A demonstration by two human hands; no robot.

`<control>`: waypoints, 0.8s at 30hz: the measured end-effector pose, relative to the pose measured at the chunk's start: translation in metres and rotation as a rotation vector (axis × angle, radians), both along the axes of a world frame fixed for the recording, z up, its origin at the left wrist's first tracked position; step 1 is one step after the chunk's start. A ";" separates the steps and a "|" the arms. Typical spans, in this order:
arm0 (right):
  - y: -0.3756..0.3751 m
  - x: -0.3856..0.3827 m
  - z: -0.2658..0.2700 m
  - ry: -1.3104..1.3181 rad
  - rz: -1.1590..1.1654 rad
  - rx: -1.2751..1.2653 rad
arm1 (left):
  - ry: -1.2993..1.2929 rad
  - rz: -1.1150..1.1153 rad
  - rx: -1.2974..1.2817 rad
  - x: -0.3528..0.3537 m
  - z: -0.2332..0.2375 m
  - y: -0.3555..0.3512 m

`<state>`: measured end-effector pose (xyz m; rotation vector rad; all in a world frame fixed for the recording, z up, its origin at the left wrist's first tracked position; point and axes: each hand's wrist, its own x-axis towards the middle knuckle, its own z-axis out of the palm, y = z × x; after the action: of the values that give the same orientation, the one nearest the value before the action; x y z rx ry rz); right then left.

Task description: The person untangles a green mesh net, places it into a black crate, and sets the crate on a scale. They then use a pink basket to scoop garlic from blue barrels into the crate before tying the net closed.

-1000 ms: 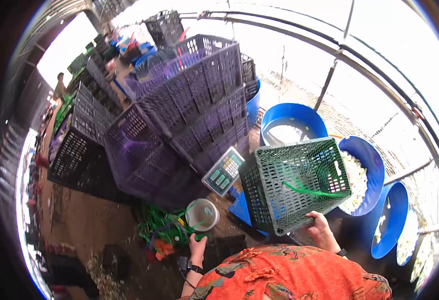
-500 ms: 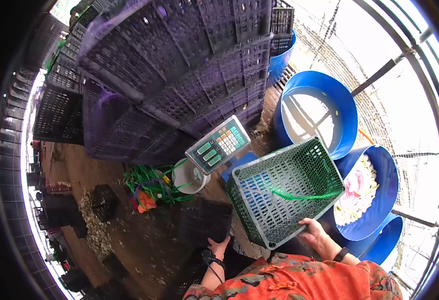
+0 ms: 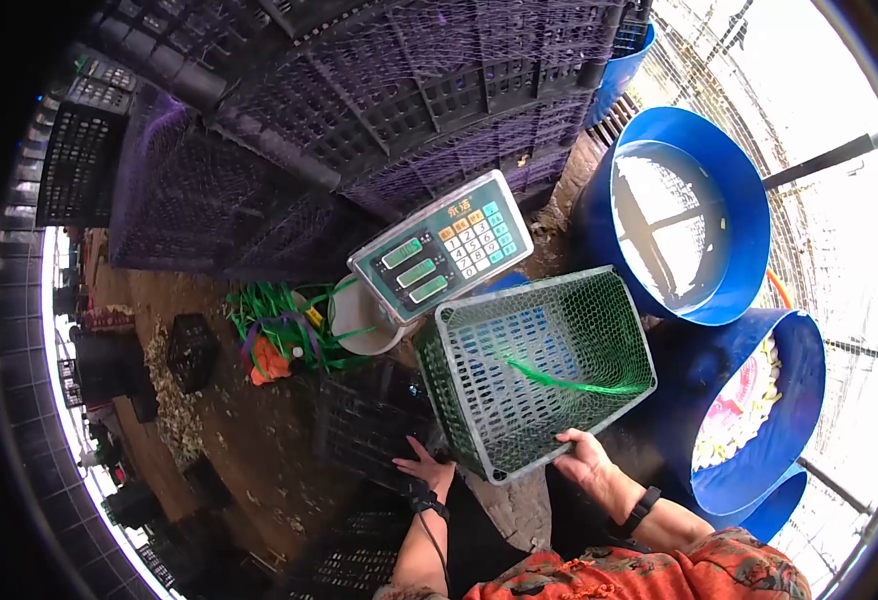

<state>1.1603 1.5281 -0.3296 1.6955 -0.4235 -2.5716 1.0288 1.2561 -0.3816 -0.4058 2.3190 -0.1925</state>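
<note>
A green mesh-lined crate (image 3: 549, 370) with a bright green strap inside stands tilted in the centre. My right hand (image 3: 584, 460) grips its near rim, fingers wrapped round the edge. My left hand (image 3: 426, 465), fingers spread, is at the crate's near left side, over a dark crate (image 3: 369, 420); whether it touches either one I cannot tell. Just beyond the green crate is a scale display (image 3: 443, 247) with three lit readouts and a keypad.
Tall stacks of black crates in purple netting (image 3: 409, 100) rise ahead. At right are a blue tub of water (image 3: 744, 220) and a blue tub (image 3: 799, 390) with pale pieces. A white bucket (image 3: 364, 325) and green straps (image 3: 269, 310) lie left of the scale.
The view has shifted, and the scale display appears larger. The green crate, still in my right hand, appears slightly left and higher. My left hand's fingers are spread wider.
</note>
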 end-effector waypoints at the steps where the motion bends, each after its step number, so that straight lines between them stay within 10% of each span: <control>1: 0.006 0.006 -0.006 -0.016 0.052 -0.012 | 0.002 0.008 0.002 -0.002 0.005 0.001; 10: 0.021 0.028 0.033 -0.064 0.085 -0.065 | -0.163 0.142 0.378 -0.019 0.046 -0.033; 13: 0.005 0.050 0.023 -0.058 0.027 -0.105 | -0.019 -0.190 0.458 -0.066 0.043 -0.049; 16: -0.009 0.061 0.034 -0.068 0.038 -0.055 | 0.859 -0.550 0.789 -0.127 0.126 0.062; 24: -0.053 0.079 0.058 -0.195 -0.023 0.077 | 0.890 -0.914 0.804 -0.232 0.189 0.298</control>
<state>1.2398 1.4747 -0.2719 1.9889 -0.3575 -2.4772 0.7963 1.5538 -0.1924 1.2085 2.9763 0.5999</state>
